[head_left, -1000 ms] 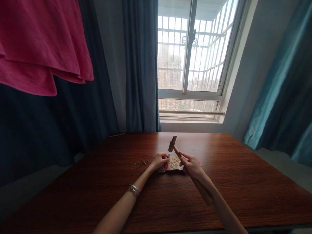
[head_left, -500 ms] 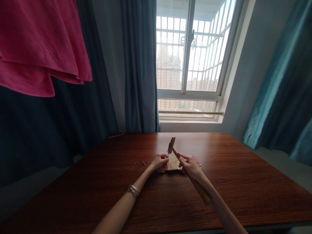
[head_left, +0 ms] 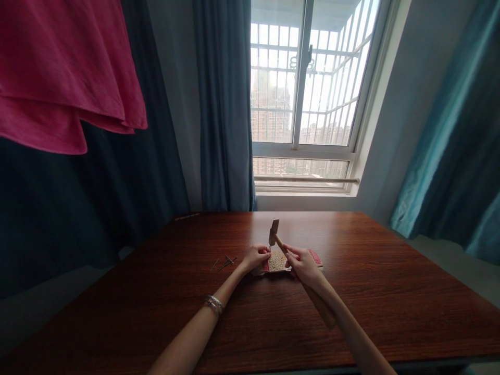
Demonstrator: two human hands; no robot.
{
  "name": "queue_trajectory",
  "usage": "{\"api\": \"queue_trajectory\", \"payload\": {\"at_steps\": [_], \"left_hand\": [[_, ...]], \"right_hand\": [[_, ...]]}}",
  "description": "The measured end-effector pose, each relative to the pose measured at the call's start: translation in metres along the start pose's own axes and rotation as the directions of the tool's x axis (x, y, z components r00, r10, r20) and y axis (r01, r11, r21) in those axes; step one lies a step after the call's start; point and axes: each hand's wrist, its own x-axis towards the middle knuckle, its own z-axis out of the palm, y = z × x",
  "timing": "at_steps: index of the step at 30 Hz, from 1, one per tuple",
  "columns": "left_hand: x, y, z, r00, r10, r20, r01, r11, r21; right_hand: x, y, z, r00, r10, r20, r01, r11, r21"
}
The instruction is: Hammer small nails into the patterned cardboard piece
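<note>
Hammer (head_left: pixel 280 244): how is it held?

"My right hand (head_left: pixel 305 266) is wrapped round its wooden handle. The head stands at the far left end; the butt slopes near and right, beside my forearm."

"And the left hand (head_left: pixel 255 258)?"

"I pinch a thin, upright nail (head_left: pixel 270 250) between thumb and finger, its lower part hidden by my fingertips. The hammer's head is just above it; whether the two touch, I cannot tell."

"Where is the patterned piece (head_left: pixel 278 261)?"

"On the brown table (head_left: pixel 250 323), between my hands: dotted in the middle, pink towards both ends, its right part partly behind my right hand."

"What lies about?"

"Left of my left hand are a few loose nails (head_left: pixel 230 260), some crossed. I wear bracelets (head_left: pixel 214 303) on my left wrist. A barred window (head_left: pixel 297 149) stands beyond the table's far edge, with a blue curtain (head_left: pixel 226 114) to its left."
</note>
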Motion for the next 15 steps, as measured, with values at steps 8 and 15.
{"api": "queue_trajectory", "payload": {"at_steps": [8, 15], "left_hand": [[-0.0013, 0.0058, -0.0017, 0.999, -0.033, -0.01, 0.034, 0.999, 0.01], [-0.0005, 0.0047, -0.0012, 0.999, -0.036, -0.005, 0.036, 0.999, 0.012]], "right_hand": [[0.0001, 0.0017, -0.0011, 1.0, -0.001, 0.008, 0.0, 0.999, 0.037], [-0.0023, 0.0009, 0.0002, 1.0, -0.012, -0.008, 0.013, 0.998, 0.055]]}}
